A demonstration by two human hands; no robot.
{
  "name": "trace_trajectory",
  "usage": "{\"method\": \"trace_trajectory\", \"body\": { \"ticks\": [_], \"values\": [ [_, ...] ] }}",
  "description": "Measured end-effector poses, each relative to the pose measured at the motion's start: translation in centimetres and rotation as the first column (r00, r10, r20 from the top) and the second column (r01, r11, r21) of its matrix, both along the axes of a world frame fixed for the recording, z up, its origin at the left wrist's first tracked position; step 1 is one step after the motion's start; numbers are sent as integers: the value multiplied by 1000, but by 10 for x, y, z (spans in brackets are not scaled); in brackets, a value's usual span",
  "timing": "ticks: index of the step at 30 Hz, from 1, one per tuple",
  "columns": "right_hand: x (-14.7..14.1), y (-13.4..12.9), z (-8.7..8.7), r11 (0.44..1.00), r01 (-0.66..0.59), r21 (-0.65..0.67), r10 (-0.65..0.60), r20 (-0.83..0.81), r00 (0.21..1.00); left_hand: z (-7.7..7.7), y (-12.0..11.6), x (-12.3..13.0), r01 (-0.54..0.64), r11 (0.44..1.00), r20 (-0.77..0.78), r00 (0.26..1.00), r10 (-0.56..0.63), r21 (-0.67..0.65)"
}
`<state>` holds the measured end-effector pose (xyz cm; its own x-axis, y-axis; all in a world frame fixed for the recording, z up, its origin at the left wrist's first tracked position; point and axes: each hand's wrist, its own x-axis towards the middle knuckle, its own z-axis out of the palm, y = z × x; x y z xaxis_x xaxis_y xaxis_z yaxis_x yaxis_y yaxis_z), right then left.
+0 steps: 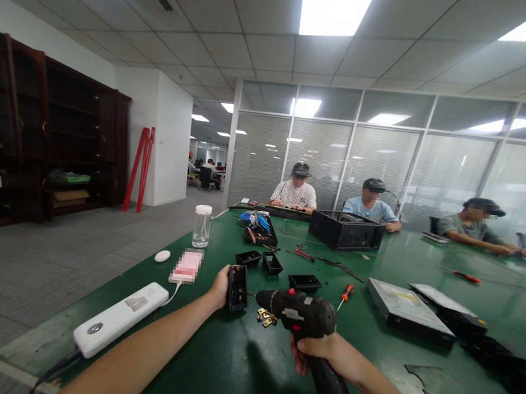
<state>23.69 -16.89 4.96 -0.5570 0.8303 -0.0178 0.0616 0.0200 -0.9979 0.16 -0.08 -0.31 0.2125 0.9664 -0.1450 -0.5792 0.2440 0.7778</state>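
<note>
Left hand (221, 287) curled firmly about the left side of a small black rectangular plastic box (238, 282), fingers mostly hidden behind it; right hand (322, 349) wrapped round the grip of a black cordless drill (309, 313) with red accents, bit (251, 294) pointed at the box's hollow side. Held on end over the green tabletop (227, 356), whether touching it or not impossible to tell. Deep-walled and dark, with a rim around the hollow and brassy glints inside, too small to make out. Below the drill's nose, a loose cluster of gold-coloured metal pieces (267, 317). Just beyond, three similar black plastic boxes (274, 269), insides too dark to read. Farther off, a black tray (269, 238) heaped with blue cables (258, 221), and to its right a large black metal computer case (357, 241). Toward the left edge, a clear cylindrical jar (201, 231) with a white lid, upright. Off the table, a dark red-brown cabinet (109, 143) holding a brown cardboard box (71, 198).
</note>
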Motion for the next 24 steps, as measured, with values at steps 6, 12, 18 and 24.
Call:
{"method": "trace_trajectory", "body": {
  "ticks": [6, 12, 18, 24],
  "values": [
    [0, 0, 0, 1000, -11, -3, 11, 15, 1000, 1, 0, 0, 18, 1000, 25, 1000, -18, 20],
    [-1, -1, -1, 1000, 8, 3, -8, 23, 1000, 1, 1, 0, 30, 999, 36, 999, -31, 27],
    [0, -1, -2, 1000, 20, 1, -20, 24, 1000, 5, -2, 1, 9, 1000, 26, 1000, -9, 19],
    [0, 0, -2, 1000, 1, 1, -1, 8, 1000, 3, -1, 1, 33, 999, 41, 999, -34, 13]
  ]
}}
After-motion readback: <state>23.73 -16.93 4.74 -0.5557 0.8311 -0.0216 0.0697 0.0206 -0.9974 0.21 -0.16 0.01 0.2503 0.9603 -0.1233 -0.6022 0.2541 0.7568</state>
